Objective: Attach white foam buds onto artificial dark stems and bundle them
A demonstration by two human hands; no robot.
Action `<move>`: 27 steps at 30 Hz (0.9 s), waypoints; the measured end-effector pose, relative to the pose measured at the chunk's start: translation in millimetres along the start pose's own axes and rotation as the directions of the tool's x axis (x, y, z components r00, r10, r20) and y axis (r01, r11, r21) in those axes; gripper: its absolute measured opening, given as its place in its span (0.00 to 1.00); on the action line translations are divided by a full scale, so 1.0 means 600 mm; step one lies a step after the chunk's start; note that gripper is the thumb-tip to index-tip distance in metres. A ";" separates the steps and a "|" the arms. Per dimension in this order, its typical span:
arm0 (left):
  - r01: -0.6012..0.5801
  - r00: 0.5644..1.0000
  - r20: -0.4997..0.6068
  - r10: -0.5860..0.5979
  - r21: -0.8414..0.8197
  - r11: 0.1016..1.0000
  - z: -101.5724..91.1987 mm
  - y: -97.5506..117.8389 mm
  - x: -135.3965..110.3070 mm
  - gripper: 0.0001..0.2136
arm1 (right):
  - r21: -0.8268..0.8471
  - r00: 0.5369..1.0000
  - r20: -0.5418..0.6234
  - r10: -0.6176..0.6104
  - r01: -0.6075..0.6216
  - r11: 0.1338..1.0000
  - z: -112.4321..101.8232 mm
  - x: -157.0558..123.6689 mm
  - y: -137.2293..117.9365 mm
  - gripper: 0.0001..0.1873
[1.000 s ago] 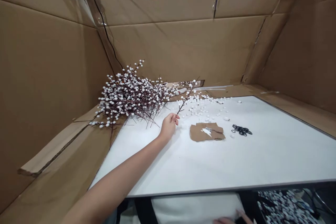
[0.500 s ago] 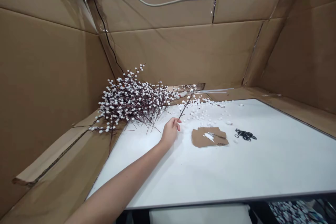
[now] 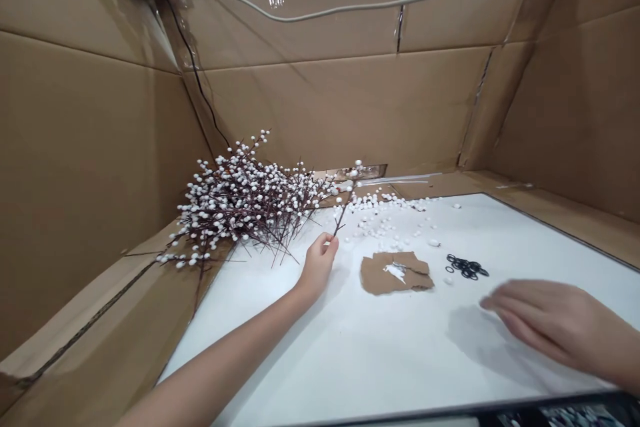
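A thin brown twig with white berries (image 3: 343, 211) stands tilted upward, its lower end pinched by my left hand (image 3: 319, 263) above the white table. My right hand (image 3: 553, 327) is over the table at the right, fingers pointing left, blurred by motion. Whether it holds anything does not show. Just beyond its fingertips lies a small pile of black rings (image 3: 467, 267). Between the hands is a torn piece of cardboard (image 3: 373, 275) with a white smear (image 3: 395, 271) on it. A large heap of white-berried twigs (image 3: 245, 197) lies behind my left hand.
Loose white berries (image 3: 373, 203) are scattered over the back of the white table (image 3: 380, 353). Tall cardboard walls (image 3: 320, 107) surround it on the left, back and right. A pale cable (image 3: 340, 10) crosses the top, and a black cord (image 3: 197, 73) hangs at the back left.
My right hand has come into view from the right. My left hand, still pinching the twig, has shifted slightly left and nearer. The whole view has tilted a little.
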State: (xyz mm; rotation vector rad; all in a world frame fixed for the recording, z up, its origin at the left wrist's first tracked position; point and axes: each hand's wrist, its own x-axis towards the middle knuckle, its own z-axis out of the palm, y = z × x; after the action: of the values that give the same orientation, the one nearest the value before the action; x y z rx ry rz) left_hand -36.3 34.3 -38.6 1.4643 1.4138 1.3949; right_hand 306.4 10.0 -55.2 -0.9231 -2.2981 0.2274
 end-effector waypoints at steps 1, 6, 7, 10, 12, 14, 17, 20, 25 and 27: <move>0.009 1.000 0.012 -0.009 -0.019 1.000 0.001 0.002 0.000 0.11 | -0.105 0.996 0.083 0.033 -0.024 0.994 -0.005 0.034 -0.002 0.12; 0.031 0.997 0.073 -0.026 -0.069 0.997 0.014 0.007 0.020 0.14 | -0.200 0.924 0.193 0.331 -0.293 0.935 -0.003 0.148 -0.033 0.16; 0.032 0.996 0.087 -0.026 -0.069 0.997 0.018 0.007 0.027 0.14 | -0.185 0.893 0.228 0.388 -0.352 0.918 0.003 0.159 -0.037 0.16; 0.044 0.990 0.135 -0.036 -0.063 0.997 0.032 0.006 0.045 0.13 | -0.151 0.813 0.301 0.499 -0.476 0.866 0.027 0.172 -0.034 0.17; 0.063 0.983 0.174 -0.052 -0.056 0.996 0.037 0.005 0.053 0.13 | -0.178 0.785 0.312 0.535 -0.505 0.845 0.046 0.174 -0.024 0.17; 0.084 0.975 0.211 -0.072 -0.050 0.995 0.039 0.004 0.054 0.13 | -0.226 0.776 0.295 0.558 -0.510 0.830 0.063 0.173 -0.015 0.16; 0.129 0.952 0.283 -0.114 -0.038 0.991 0.036 0.006 0.049 0.14 | -0.224 0.768 0.279 0.577 -0.532 0.817 0.074 0.175 -0.009 0.15; 0.155 0.917 0.374 -0.140 -0.010 0.988 0.033 0.006 0.046 0.15 | -0.041 0.765 0.343 0.545 -0.568 0.822 0.067 0.183 -0.010 0.13; 0.161 0.919 0.368 -0.144 -0.016 0.987 0.032 0.002 0.048 0.15 | 0.352 0.727 0.547 0.415 -0.650 0.674 0.039 0.214 -0.001 0.15; 0.160 0.927 0.348 -0.140 -0.030 0.987 0.032 0.002 0.048 0.15 | 0.421 0.743 0.529 0.410 -0.650 0.633 0.031 0.225 0.005 0.16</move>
State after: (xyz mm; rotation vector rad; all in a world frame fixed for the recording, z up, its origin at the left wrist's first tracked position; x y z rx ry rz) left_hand -21.8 65.5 -34.4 1.4467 1.2219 1.0158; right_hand 222.4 104.3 -3.2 -1.2838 -1.9713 1.4283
